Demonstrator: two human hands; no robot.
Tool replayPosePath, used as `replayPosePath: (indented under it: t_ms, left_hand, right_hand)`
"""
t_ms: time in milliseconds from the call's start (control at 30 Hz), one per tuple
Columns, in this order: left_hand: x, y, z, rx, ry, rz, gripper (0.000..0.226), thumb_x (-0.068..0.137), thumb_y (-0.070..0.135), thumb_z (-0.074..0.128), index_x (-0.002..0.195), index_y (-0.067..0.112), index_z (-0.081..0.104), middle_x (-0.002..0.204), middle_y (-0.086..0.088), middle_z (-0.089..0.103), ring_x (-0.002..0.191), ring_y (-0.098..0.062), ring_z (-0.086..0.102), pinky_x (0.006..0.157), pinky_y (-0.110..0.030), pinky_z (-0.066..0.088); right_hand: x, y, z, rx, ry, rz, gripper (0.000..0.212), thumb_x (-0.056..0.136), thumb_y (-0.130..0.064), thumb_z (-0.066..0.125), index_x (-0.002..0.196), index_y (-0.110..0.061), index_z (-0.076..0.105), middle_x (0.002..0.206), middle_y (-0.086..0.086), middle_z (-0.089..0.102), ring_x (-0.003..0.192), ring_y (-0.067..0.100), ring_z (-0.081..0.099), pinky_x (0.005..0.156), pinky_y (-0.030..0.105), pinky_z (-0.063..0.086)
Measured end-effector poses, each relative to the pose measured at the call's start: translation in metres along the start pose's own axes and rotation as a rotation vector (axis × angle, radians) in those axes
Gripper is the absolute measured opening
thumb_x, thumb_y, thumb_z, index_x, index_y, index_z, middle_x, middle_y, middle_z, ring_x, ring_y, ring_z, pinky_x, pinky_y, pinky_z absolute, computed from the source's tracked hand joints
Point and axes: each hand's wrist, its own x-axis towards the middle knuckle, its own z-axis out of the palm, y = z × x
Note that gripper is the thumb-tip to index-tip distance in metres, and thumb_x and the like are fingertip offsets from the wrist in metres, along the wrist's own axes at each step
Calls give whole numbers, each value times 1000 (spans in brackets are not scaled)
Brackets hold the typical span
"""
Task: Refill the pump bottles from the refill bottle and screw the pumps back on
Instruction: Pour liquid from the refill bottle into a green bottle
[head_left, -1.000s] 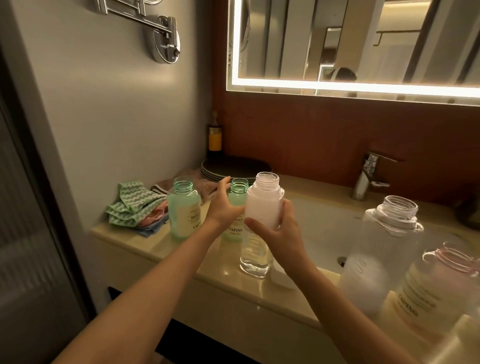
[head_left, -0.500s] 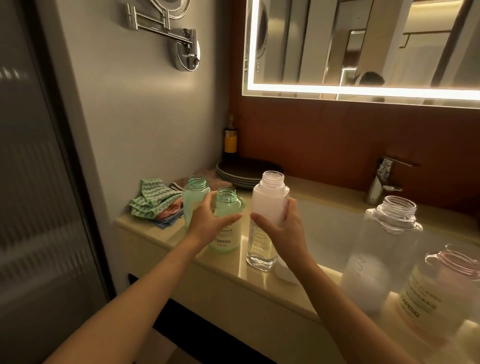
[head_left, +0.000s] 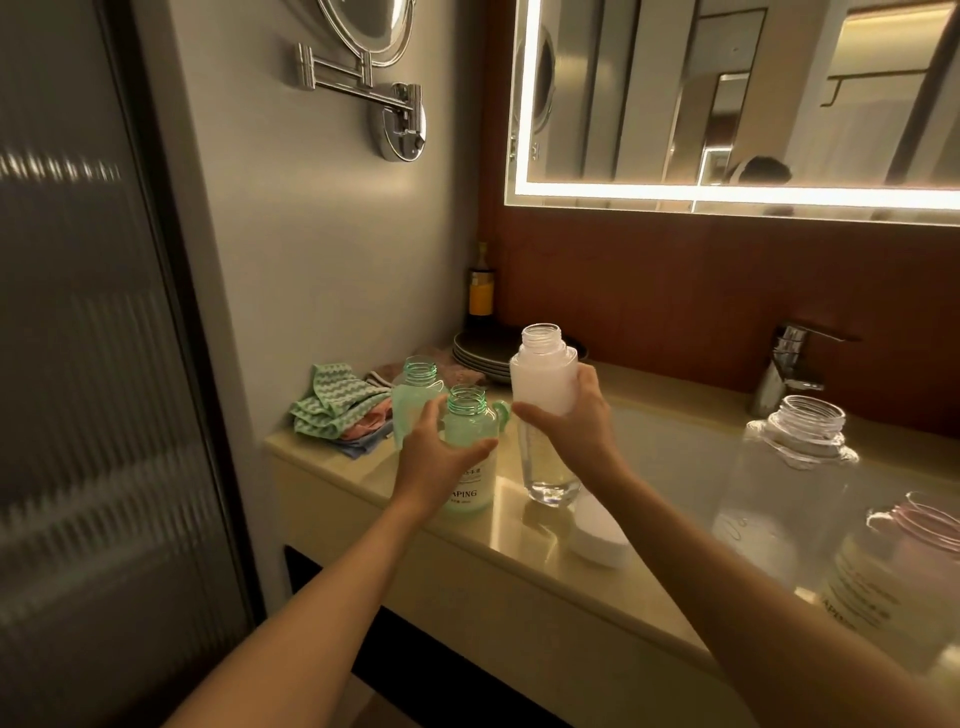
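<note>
The uncapped refill bottle (head_left: 543, 379) is upright, base at the table (head_left: 519, 561), with the right hand (head_left: 574, 431) fingers (head_left: 587, 376) curled round its middle. Just left of them, the left hand (head_left: 434, 460) wraps an open green pump bottle (head_left: 467, 423). A second green bottle (head_left: 415, 387) stands behind.

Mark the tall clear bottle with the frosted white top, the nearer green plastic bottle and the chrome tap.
Tall clear bottle with frosted white top (head_left: 544, 382): head view, frosted upper body.
Nearer green plastic bottle (head_left: 470, 427): head view, shoulder below the threaded neck.
Chrome tap (head_left: 782, 369): head view, upright body.
</note>
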Motion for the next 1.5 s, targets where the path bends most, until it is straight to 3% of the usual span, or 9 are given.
replayPosePath:
  t_ms: [200, 300, 533, 767, 1500]
  left_hand:
    - [-5, 4, 10, 21, 104, -6, 76, 70, 32, 78, 134, 14, 41, 125, -8, 54, 112, -20, 51, 82, -24, 38]
    - [-6, 5, 13, 9, 114, -17, 76, 70, 31, 77, 134, 15, 40, 127, -7, 53, 113, -21, 50, 84, -25, 39]
    - [-7, 6, 15, 14, 113, -22, 79, 71, 33, 76, 136, 15, 37, 130, -7, 51, 115, -21, 49, 85, -25, 38]
    - [-8, 7, 15, 19, 125, -29, 78, 71, 35, 75, 137, 16, 37, 131, -6, 51, 117, -21, 49, 87, -26, 38]
    - [-11, 10, 14, 43, 121, -31, 79, 73, 37, 74, 138, 15, 35, 134, -7, 48, 119, -22, 47, 84, -24, 36]
  right_hand:
    - [17, -8, 5, -141, 29, -84, 68, 68, -20, 80, 123, -14, 40, 112, 3, 50, 99, 20, 46, 73, 30, 40]
    - [25, -11, 7, -304, 29, -139, 71, 68, -22, 78, 127, -15, 39, 119, 7, 51, 106, 25, 47, 84, 39, 45]
    - [29, -14, -2, -592, -54, -296, 72, 72, -23, 75, 133, -15, 37, 125, 8, 50, 110, 26, 47, 91, 38, 40]
    - [25, -10, -7, -707, -131, -346, 73, 75, -24, 74, 135, -13, 36, 130, 10, 49, 115, 26, 46, 100, 37, 35]
    - [29, -7, -11, -909, -131, -484, 68, 77, -28, 72, 135, -19, 37, 130, 6, 49, 120, 25, 44, 106, 41, 32]
